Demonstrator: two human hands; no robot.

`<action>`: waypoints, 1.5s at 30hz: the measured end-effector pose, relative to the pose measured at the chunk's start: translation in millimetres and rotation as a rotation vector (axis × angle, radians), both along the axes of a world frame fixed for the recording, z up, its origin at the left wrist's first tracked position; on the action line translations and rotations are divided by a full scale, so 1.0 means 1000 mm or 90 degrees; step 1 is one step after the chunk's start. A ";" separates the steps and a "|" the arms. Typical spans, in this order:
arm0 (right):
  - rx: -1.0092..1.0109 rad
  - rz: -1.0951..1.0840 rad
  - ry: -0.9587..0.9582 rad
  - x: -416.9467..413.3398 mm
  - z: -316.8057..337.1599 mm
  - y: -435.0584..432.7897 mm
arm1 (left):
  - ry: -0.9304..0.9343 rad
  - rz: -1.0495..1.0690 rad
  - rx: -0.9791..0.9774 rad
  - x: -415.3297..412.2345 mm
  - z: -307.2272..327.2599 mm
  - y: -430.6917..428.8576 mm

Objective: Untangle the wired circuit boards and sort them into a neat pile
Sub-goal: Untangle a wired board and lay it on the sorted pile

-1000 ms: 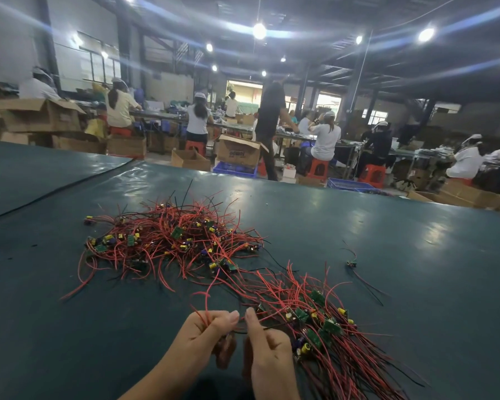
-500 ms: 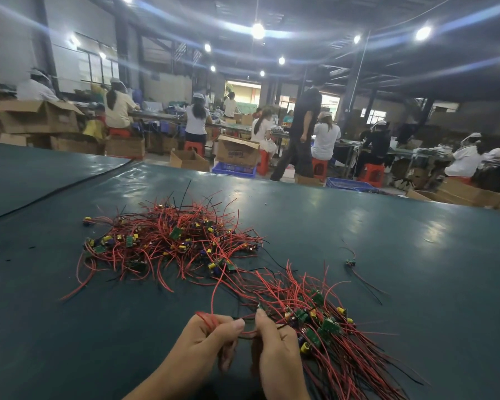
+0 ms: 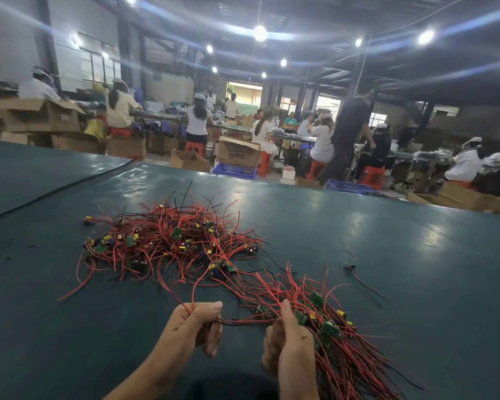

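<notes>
A tangled heap of small green circuit boards with red and black wires lies on the dark green table ahead of me. A second, more aligned bundle of wired boards fans out to my right. My left hand grips the ends of red and black wires. My right hand holds the near end of the right bundle. A red and a black wire stretch between the two hands.
One stray board with wires lies apart on the right. A black cable crosses the table at the far left. Beyond the table edge are cardboard boxes, blue crates, red stools and several seated workers.
My hands have pulled apart sideways, the left going left and the right going right, stretching wires between them. A person in dark clothes in the background has walked further right.
</notes>
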State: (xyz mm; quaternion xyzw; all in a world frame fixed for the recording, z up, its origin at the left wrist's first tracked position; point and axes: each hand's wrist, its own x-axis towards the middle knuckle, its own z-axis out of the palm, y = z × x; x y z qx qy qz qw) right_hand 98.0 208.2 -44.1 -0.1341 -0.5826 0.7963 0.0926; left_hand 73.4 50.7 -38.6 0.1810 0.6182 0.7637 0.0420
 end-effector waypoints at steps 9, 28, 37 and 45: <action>0.196 0.037 0.043 0.011 -0.006 -0.021 | -0.056 -0.039 -0.018 0.006 0.000 0.008; 0.210 0.041 -0.092 0.012 -0.008 -0.025 | -0.067 -0.006 -0.089 0.005 0.005 0.006; 0.218 0.044 -0.074 0.008 -0.004 -0.020 | -0.065 -0.003 -0.115 0.006 0.005 0.007; 0.241 0.051 -0.083 0.004 -0.009 -0.018 | -0.096 -0.001 -0.105 0.008 0.004 0.010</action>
